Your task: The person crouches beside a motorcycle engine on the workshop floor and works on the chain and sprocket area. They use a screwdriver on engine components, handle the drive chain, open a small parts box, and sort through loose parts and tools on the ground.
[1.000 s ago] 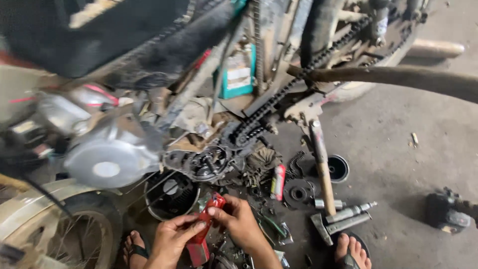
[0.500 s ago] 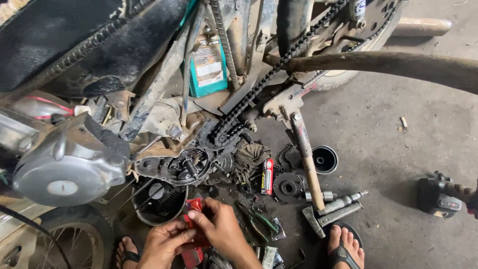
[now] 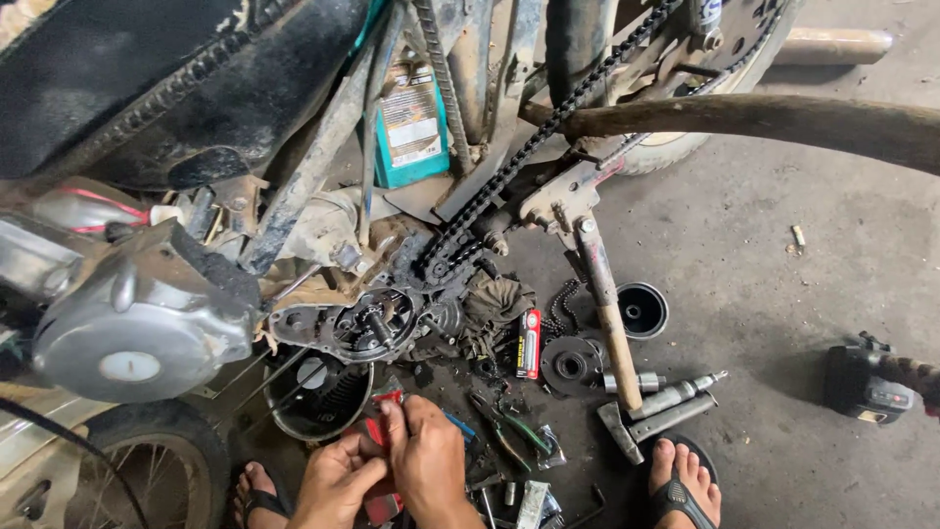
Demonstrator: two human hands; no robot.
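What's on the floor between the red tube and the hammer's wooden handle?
In the head view, a dark round disc-shaped part lies between the red tube and the hammer handle.

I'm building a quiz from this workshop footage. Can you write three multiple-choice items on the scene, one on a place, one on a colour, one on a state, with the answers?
1. Where does the hammer lie?
A. on the concrete floor, right of the red tube
B. on the motorbike's seat
C. in the round pan

2. What colour is the tool that both hands grip?
A. yellow
B. red
C. white

3. In what state is the engine side by the drive chain?
A. cover fitted and clean
B. wrapped in cloth
C. open, with greasy inner parts showing

Answers:
1 A: its wooden handle rests on the floor, beside the red tube.
2 B: the left hand and right hand close on a red tool.
3 C: the open engine case bares dark gears.
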